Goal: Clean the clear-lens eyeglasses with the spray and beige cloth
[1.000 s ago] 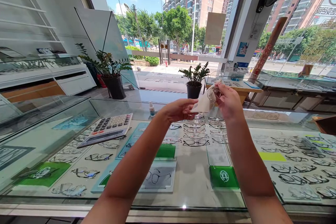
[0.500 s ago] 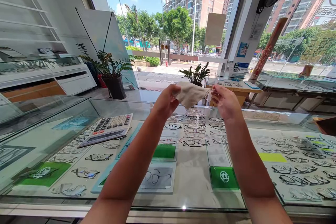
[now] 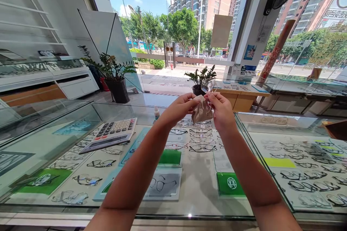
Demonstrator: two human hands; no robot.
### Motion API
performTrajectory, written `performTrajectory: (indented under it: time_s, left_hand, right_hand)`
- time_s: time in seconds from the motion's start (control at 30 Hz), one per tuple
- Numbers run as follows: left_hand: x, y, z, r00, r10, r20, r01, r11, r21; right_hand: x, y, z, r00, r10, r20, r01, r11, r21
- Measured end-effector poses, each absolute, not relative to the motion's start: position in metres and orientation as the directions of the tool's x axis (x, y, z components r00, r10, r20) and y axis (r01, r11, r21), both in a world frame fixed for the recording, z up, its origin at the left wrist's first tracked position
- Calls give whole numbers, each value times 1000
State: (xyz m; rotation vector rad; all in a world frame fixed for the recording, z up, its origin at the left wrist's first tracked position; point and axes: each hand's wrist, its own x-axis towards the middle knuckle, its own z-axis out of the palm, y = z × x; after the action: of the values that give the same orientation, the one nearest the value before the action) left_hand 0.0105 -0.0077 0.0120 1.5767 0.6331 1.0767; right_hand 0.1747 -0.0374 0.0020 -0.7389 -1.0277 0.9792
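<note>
Both my hands are raised together above the glass display counter. My left hand pinches a beige cleaning cloth that hangs bunched between the hands. My right hand has its fingers closed on a pair of thin clear-lensed glasses; one lens sticks up above the fingers, the rest is wrapped in the cloth. The hands touch each other at the cloth.
Under the counter glass lie several rows of spectacles and green sign plates. A calculator and a small dropper bottle stand on the counter. Potted plants stand behind, and another glass case adjoins on the right.
The hands have come closer together and a little lower. The cloth, stretched out between them half a second ago, is now bunched around the glasses.
</note>
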Motion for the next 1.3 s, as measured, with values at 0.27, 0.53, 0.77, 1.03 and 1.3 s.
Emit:
performTrajectory:
  time_s: [0.27,0.53,0.77,1.03,1.3]
  left_hand:
    - [11,-13,11,426,783,453,-19,-493,870]
    - [13,-14,15,435,779,452,-109,-452,885]
    - [25,-13,4,426,823,375,-217,-309,926]
    - [26,-13,0,569,759,318,-236,-220,946]
    - [16,-12,8,544,776,320,-211,-242,947]
  right_hand:
    - [172,-39,0,259,868,423,-215,479,-851]
    - [168,-36,-4,221,899,379,-300,432,-850]
    - [170,-39,2,182,903,390,-395,430,-812]
    - [174,-37,3,158,893,421,-428,446,-786]
    - [173,-36,3,133,873,469,-459,473,-752]
